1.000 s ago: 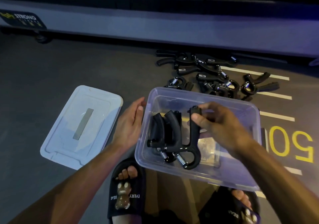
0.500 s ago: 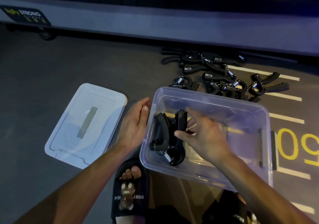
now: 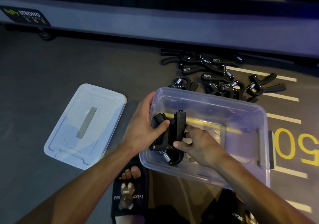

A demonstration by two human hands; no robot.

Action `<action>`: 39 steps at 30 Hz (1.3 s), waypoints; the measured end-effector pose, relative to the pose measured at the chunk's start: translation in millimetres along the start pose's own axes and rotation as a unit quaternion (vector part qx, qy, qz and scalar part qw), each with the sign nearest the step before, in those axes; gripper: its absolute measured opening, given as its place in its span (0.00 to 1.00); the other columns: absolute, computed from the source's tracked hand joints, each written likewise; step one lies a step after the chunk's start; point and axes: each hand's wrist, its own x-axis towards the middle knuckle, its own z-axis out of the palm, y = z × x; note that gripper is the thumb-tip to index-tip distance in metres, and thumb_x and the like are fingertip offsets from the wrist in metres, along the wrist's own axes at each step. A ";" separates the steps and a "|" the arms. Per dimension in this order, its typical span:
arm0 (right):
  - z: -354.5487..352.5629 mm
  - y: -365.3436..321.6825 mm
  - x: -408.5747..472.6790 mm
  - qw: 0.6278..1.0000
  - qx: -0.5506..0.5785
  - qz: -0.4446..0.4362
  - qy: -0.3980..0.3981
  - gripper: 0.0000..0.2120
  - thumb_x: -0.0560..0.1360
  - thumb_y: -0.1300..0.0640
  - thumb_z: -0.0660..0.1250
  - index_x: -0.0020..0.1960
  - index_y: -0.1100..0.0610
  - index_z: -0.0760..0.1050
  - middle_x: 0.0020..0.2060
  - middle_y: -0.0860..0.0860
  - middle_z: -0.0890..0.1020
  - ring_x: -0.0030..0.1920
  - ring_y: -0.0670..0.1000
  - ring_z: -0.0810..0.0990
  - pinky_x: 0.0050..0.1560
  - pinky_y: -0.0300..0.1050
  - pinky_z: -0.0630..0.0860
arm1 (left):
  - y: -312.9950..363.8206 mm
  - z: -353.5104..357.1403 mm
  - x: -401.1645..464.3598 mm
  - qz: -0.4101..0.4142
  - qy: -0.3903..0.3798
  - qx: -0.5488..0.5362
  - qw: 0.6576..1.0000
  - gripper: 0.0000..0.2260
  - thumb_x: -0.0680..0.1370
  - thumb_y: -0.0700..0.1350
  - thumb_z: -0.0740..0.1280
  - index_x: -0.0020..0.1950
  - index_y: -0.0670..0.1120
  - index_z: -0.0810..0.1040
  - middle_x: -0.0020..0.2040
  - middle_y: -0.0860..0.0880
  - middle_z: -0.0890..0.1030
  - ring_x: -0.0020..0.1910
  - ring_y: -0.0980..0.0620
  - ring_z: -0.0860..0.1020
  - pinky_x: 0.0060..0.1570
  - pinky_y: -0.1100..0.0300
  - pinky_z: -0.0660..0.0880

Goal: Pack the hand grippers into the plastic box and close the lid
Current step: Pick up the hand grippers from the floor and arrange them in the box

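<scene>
A clear plastic box (image 3: 248, 154) lies open on the floor in front of me. Two black hand grippers (image 3: 179, 129) with steel springs stand together at its left end. My right hand (image 3: 202, 146) is inside the box and pinches the handle of the nearer gripper between thumb and fingers. My left hand (image 3: 141, 125) grips the box's left wall, fingers outside and thumb over the rim against the other gripper. Several more hand grippers (image 3: 215, 73) lie in a pile on the floor behind the box. The box's lid (image 3: 86, 125) lies flat to the left.
My feet in black slippers (image 3: 127, 199) are right below the box. A long grey machine base (image 3: 155, 22) runs across the back. White lines and yellow painted numbers (image 3: 293, 144) mark the dark floor at the right.
My right hand lowered the hand gripper down into the box beside the first one. My left thumb moved over the rim onto the grippers.
</scene>
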 end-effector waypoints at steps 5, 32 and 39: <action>11.0 1.8 2.3 0.997 -0.077 -0.006 0.005 0.27 0.77 0.43 0.64 0.72 0.51 0.63 0.57 0.55 0.82 0.58 0.57 0.80 0.56 0.50 0.77 | 3.9 -0.5 0.1 -0.014 -0.005 0.015 1.000 0.43 0.73 0.54 0.76 0.80 0.58 0.54 0.76 0.59 0.65 0.73 0.59 0.68 0.69 0.46 0.73; 8.4 8.9 -6.4 0.998 0.024 -0.039 0.036 0.29 0.70 0.49 0.76 0.67 0.49 0.69 0.58 0.47 0.81 0.57 0.47 0.80 0.52 0.35 0.71 | 26.9 -62.2 31.3 0.368 -0.121 0.394 0.834 0.19 0.70 0.45 0.71 0.61 0.54 0.82 0.59 0.56 0.81 0.64 0.49 0.74 0.59 0.50 0.70; 11.4 11.1 -6.3 0.998 0.029 -0.038 0.050 0.29 0.70 0.48 0.76 0.66 0.49 0.69 0.57 0.47 0.82 0.52 0.48 0.82 0.51 0.36 0.74 | 35.5 -20.4 36.2 0.368 -0.270 0.514 0.726 0.13 0.73 0.40 0.66 0.54 0.54 0.81 0.51 0.56 0.83 0.56 0.50 0.79 0.65 0.55 0.70</action>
